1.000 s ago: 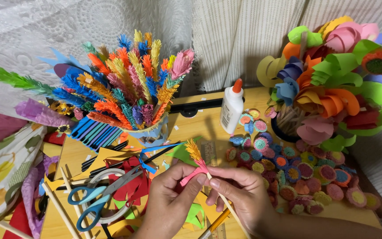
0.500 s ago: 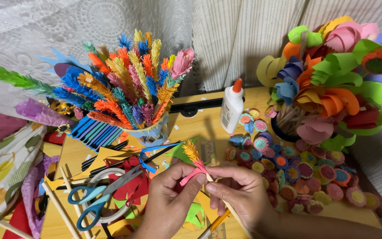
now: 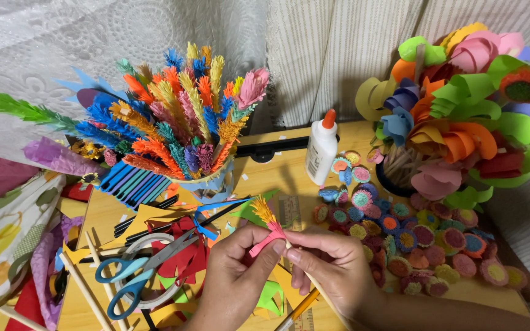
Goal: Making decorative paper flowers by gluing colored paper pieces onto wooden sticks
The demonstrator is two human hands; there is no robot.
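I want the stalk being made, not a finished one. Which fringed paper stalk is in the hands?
The yellow-orange fringed stalk with pink paper strip, pinched between left hand and right hand. The others stand in the cup.

A white glue bottle (image 3: pixel 321 150) with an orange cap stands on the yellow table (image 3: pixel 277 175), just beside a spread of small round fringed paper discs (image 3: pixel 400 233); behind them rises a bouquet of curled paper flowers (image 3: pixel 461 116). A cup of fringed paper stems (image 3: pixel 179 116) stands to the left; blue-handled scissors (image 3: pixel 136 273) lie among red and yellow paper scraps (image 3: pixel 173 245).
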